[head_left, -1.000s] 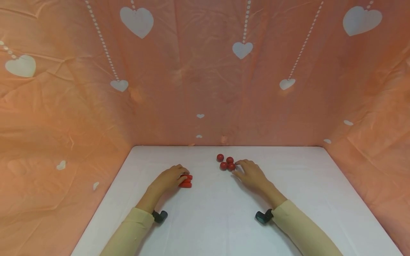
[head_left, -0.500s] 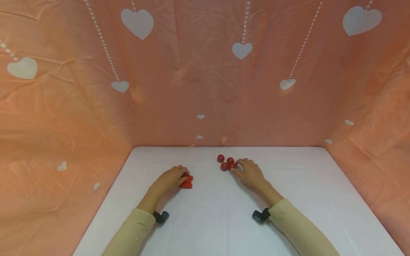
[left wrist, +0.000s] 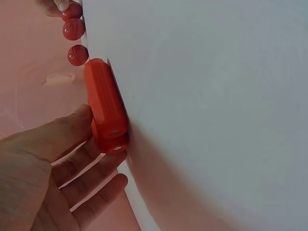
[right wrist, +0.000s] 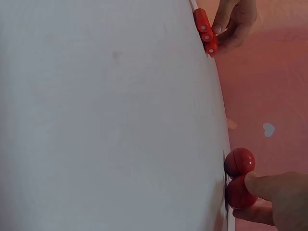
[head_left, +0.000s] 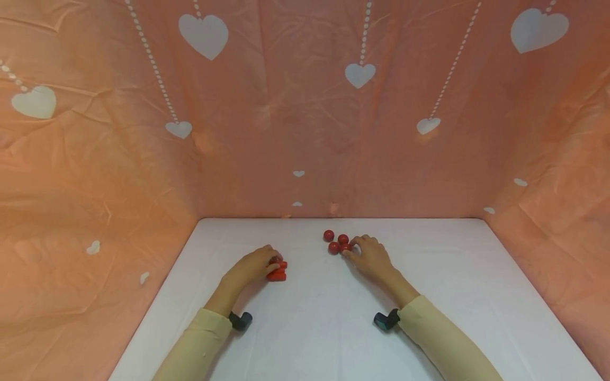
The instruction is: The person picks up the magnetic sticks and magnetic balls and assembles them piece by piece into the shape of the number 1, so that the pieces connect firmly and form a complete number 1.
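Three short red rods [head_left: 277,276] with silver dots in their ends lie side by side on the white table, left of centre. My left hand [head_left: 254,263] holds a red rod [left wrist: 107,98] there, thumb on one side and fingers on the other; which of the rods it grips is partly hidden. Farther back and to the right sits a cluster of glossy red balls [head_left: 333,247]. At its right edge my right hand [head_left: 374,259] pinches one red ball [right wrist: 240,194] between thumb and fingers. That ball touches another red ball [right wrist: 240,162] in the right wrist view.
The white tabletop [head_left: 314,328] ends at an orange curtain [head_left: 305,132] with printed hearts at the back and sides. A dark wrist camera [head_left: 241,321] is strapped to the left wrist, and another camera [head_left: 385,321] to the right.
My right hand has moved slightly left and its thumb and fingers have closed on the nearest red ball. The left hand stays at the red rods.
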`<action>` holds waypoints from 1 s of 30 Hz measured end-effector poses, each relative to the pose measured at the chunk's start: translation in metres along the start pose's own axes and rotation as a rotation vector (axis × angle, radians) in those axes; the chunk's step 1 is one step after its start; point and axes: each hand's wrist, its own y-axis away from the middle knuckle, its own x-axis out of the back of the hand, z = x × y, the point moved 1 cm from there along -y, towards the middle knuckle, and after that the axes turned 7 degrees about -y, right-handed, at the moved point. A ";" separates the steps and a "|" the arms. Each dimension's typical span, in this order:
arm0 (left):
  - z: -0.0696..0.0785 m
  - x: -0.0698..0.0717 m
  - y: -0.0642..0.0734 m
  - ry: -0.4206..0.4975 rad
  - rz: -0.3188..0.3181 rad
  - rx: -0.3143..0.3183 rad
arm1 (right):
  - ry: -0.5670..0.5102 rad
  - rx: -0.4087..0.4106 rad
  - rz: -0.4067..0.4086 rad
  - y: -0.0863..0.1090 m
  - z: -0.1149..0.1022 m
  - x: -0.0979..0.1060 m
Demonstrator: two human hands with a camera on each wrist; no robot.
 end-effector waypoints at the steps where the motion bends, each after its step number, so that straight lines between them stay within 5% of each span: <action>1: 0.000 0.000 0.000 0.004 0.002 -0.004 | 0.000 0.001 0.002 0.000 0.000 0.000; 18: -0.002 0.004 -0.001 0.144 -0.053 0.048 | -0.030 0.011 0.027 0.005 0.003 0.002; 30: -0.006 0.008 0.000 0.188 -0.019 -0.033 | -0.069 0.023 0.055 0.018 0.003 0.010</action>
